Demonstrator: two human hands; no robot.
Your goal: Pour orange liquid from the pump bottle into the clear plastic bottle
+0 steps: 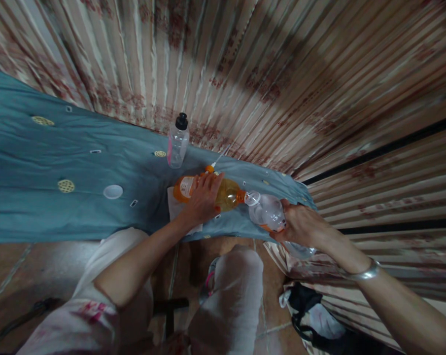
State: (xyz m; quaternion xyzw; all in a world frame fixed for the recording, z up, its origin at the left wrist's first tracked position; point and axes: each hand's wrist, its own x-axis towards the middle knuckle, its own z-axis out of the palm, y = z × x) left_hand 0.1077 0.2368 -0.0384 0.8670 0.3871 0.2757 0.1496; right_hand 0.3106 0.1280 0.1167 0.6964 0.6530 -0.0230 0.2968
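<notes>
My left hand (204,197) is wrapped over an orange bottle (230,194) of yellowish liquid, which is tipped nearly level with its neck pointing right. Its mouth meets the wide opening of a clear plastic bottle (267,209). Around that clear bottle my right hand (300,224) is closed, and the bottle tilts with its opening up and to the left. Whether liquid is flowing between them I cannot tell. Just beyond the orange bottle lies an orange pump top (209,169) with a pale tube (223,154). A white cloth or paper (174,207) lies under the left forearm.
A clear bottle with a black cap (177,143) stands at the back of the teal-covered surface (23,197). Left of it lies a round white lid (113,192). A patterned curtain (208,64) hangs behind and to the right. A black-and-white bag (315,315) sits on the floor.
</notes>
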